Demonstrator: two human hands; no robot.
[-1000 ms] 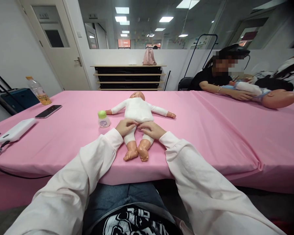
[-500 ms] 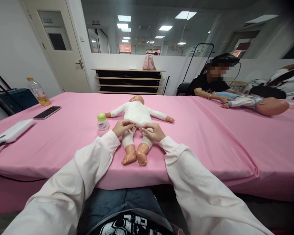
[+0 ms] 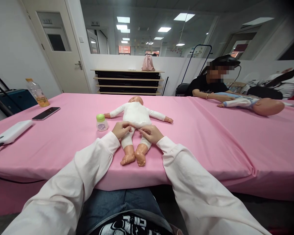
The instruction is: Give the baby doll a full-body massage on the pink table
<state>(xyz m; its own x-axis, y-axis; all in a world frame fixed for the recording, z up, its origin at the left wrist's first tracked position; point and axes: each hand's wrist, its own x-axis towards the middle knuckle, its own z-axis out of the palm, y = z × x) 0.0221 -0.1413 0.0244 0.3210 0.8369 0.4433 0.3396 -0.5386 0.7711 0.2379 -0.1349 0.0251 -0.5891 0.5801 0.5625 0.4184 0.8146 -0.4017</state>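
A baby doll (image 3: 136,114) in white clothing lies on its back on the pink-covered table, arms spread and head away from me. Its bare feet point toward the near edge. At the doll's left-side hip in the picture, my left hand (image 3: 122,130) is closed, fingertips and thumb pinched at the white cloth. My right hand (image 3: 152,133) does the same at the opposite hip, fingers bent and close to the thumb. The cloth between the fingertips is partly hidden. Beside the doll's arm stands a small white bottle (image 3: 102,123) with a green cap.
On the left lie a phone (image 3: 46,113), a white power bank (image 3: 11,133) with a black cable, and an upright drink bottle (image 3: 37,93). Across the table's right side, a person in black (image 3: 210,83) handles another doll (image 3: 267,106). Folds (image 3: 235,150) crease the cloth.
Both hands stay at the doll's hips, with the fingers drawn slightly more together. The whole view has shifted a little. The other person's doll has moved slightly left.
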